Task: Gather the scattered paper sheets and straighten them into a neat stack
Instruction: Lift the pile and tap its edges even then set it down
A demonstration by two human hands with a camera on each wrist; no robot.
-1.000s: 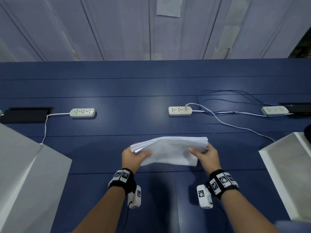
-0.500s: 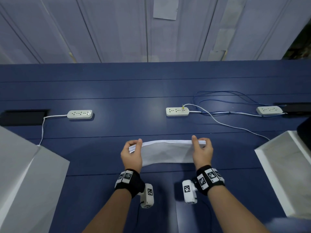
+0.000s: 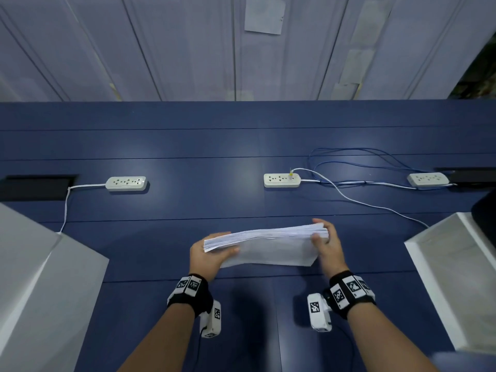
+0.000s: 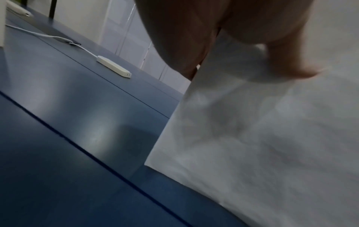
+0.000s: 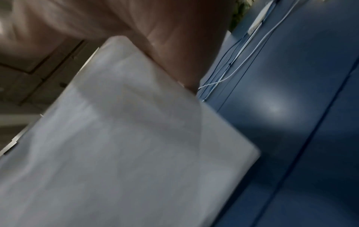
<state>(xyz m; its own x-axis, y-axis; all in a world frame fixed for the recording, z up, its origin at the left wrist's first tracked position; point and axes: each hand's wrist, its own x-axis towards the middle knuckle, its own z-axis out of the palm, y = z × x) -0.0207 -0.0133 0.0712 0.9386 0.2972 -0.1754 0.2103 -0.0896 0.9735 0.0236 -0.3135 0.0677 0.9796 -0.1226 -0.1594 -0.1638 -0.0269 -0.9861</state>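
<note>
Two hands hold one thick sheaf of white paper sheets (image 3: 271, 247) above the smooth, glossy navy worktop (image 3: 188, 210), nearer the person than the middle power strip (image 3: 281, 180). The left hand (image 3: 208, 255) pinches the sheaf's left end, thumb laid flat on the near face, fingers behind. The right hand (image 3: 328, 247) clasps the right end, thumb in front, fingers curled over the top edge. The sheaf tilts, its right end higher; the upper edge shows fine layered lines, slightly fanned at the left. The wrist views show soft, matte paper, blurred. Left and right of the middle strip lie two more white plastic strips with thin cables.
</note>
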